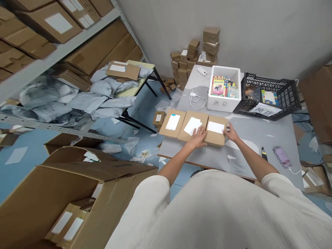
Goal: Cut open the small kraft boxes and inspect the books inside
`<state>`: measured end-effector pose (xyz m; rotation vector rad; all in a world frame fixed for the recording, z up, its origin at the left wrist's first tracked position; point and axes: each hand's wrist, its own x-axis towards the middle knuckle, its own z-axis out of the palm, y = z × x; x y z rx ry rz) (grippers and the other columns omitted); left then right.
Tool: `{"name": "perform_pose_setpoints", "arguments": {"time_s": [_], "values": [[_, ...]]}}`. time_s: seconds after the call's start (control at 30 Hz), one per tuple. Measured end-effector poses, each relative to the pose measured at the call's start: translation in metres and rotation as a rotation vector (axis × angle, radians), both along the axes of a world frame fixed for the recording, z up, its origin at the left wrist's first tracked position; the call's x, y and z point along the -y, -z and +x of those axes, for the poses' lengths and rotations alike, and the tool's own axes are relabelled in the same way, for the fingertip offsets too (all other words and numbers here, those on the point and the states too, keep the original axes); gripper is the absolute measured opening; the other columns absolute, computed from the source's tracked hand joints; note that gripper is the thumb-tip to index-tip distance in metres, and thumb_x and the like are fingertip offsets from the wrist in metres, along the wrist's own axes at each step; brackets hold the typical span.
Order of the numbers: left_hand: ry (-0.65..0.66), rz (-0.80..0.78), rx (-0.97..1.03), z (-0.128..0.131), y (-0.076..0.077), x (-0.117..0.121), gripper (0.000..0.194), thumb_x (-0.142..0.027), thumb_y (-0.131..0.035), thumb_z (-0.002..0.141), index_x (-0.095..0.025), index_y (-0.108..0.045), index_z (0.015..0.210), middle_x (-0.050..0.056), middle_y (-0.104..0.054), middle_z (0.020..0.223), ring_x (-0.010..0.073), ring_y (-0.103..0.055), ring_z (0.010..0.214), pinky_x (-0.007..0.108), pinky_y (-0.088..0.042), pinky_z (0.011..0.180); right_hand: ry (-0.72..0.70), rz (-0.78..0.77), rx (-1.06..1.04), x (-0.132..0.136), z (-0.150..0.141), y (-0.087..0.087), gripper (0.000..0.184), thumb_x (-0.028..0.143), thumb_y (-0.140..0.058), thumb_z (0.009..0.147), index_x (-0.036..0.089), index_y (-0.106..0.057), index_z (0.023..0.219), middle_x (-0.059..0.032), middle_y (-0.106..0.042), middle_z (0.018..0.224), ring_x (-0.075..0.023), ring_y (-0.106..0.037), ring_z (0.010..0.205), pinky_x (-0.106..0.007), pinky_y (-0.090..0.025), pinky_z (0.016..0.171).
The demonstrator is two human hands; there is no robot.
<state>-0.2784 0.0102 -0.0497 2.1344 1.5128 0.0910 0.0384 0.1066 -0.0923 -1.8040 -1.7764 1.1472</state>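
Three brown cardboard boxes lie side by side along the left front of the grey table. The left box [163, 130] bears a white label with a blue corner. On the middle box [189, 116] are loose white paper slips [192, 125]. My left hand [198, 137] rests with fingers spread over the slips' edge, near the seam with the right box. The right box [215, 139] carries a white label [215, 127]. At that box's right side is my right hand [230, 133], its fingers apart and touching the edge by the label.
Behind the boxes stand a white foam bin [224, 103] of books and a black crate [269, 83]. A box cutter [264, 154] and a pixelated phone [282, 157] lie at right. A large open carton [124, 173] stands at left; grey parcels [103, 88] fill a side table.
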Motion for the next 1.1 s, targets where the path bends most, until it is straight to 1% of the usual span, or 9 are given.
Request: {"name": "perform_pose_setpoints", "arguments": {"time_s": [0.1,0.17,0.3,0.43,0.53,0.7,0.9,1.0,1.1], "values": [[-0.036,0.077,0.077,0.025,0.001,0.011,0.062,-0.033,-0.067,0.103,-0.024,-0.052,0.163,0.018,-0.034,0.183,0.0355,-0.032,0.171,0.059,-0.027,0.139,0.019,-0.018,-0.053,0.026,0.004,0.007,0.108,0.055,-0.074,0.088,0.023,-0.029,0.180,-0.0209,-0.066,0.156,-0.0344,-0.080,0.111,-0.053,-0.062,0.108],[-0.058,0.079,0.124,0.047,0.002,0.019,0.055,-0.033,-0.060,0.107,-0.022,-0.055,0.161,0.019,-0.040,0.179,0.0347,-0.040,0.166,0.055,-0.036,0.135,0.014,-0.048,-0.098,0.044,0.007,0.013,0.103,0.054,-0.075,0.089,0.023,-0.034,0.178,-0.0210,-0.066,0.156,-0.0332,-0.080,0.109,-0.054,-0.063,0.106],[-0.174,-0.005,0.075,0.089,0.005,0.030,0.061,-0.038,-0.060,0.106,-0.020,-0.051,0.164,0.021,-0.041,0.178,0.0389,-0.036,0.168,0.062,-0.032,0.136,-0.002,-0.096,-0.176,0.074,0.007,0.019,0.086,0.053,-0.075,0.090,0.024,-0.052,0.168,-0.0172,-0.068,0.155,-0.0301,-0.078,0.114,-0.053,-0.061,0.111],[-0.289,-0.120,-0.039,0.119,0.010,0.036,0.080,-0.037,-0.066,0.100,-0.024,-0.038,0.173,0.019,-0.018,0.189,0.0437,-0.011,0.176,0.076,-0.017,0.135,-0.034,-0.237,-0.382,0.095,0.005,0.010,0.074,0.050,-0.081,0.088,0.027,-0.066,0.157,-0.0124,-0.069,0.157,-0.0333,-0.072,0.130,-0.056,-0.058,0.115],[-0.301,-0.127,0.003,0.133,0.013,0.040,0.096,-0.031,-0.071,0.089,-0.020,-0.032,0.176,0.021,-0.013,0.189,0.0445,-0.007,0.176,0.072,-0.020,0.137,-0.020,-0.367,-0.558,0.104,0.006,-0.002,0.066,0.047,-0.085,0.086,0.035,-0.070,0.149,-0.0062,-0.066,0.162,-0.0354,-0.062,0.147,-0.056,-0.060,0.113],[-0.305,-0.128,0.047,0.158,0.013,0.045,0.105,-0.023,-0.072,0.079,-0.011,-0.032,0.176,0.022,-0.019,0.188,0.0413,-0.010,0.176,0.060,-0.022,0.141,0.062,-0.411,-0.707,0.105,0.007,-0.018,0.048,0.047,-0.084,0.085,0.032,-0.078,0.131,-0.0043,-0.073,0.153,-0.0319,-0.061,0.150,-0.052,-0.052,0.123],[-0.300,-0.143,0.113,0.172,0.002,0.041,0.101,-0.018,-0.066,0.082,-0.011,-0.031,0.177,0.019,-0.029,0.186,0.0350,-0.021,0.175,0.053,-0.024,0.143,0.084,-0.346,-0.703,0.090,0.014,-0.028,0.053,0.057,-0.079,0.088,0.028,-0.074,0.133,-0.0066,-0.078,0.141,-0.0281,-0.067,0.142,-0.045,-0.055,0.119],[-0.313,-0.137,0.124,0.169,-0.002,0.037,0.092,-0.016,-0.062,0.086,-0.009,-0.033,0.174,0.020,-0.035,0.182,0.0314,-0.031,0.172,0.048,-0.028,0.142,0.047,-0.296,-0.608,0.079,0.025,-0.028,0.045,0.056,-0.075,0.092,0.029,-0.076,0.127,-0.0066,-0.078,0.139,-0.0292,-0.070,0.134,-0.048,-0.057,0.115],[-0.310,-0.092,0.110,0.166,-0.004,0.037,0.072,-0.017,-0.063,0.091,-0.012,-0.051,0.162,0.019,-0.044,0.177,0.0305,-0.037,0.169,0.047,-0.032,0.140,0.065,-0.242,-0.463,0.064,0.040,-0.025,0.044,0.052,-0.073,0.092,0.027,-0.076,0.129,-0.0091,-0.078,0.137,-0.0305,-0.071,0.130,-0.053,-0.058,0.112]]}}
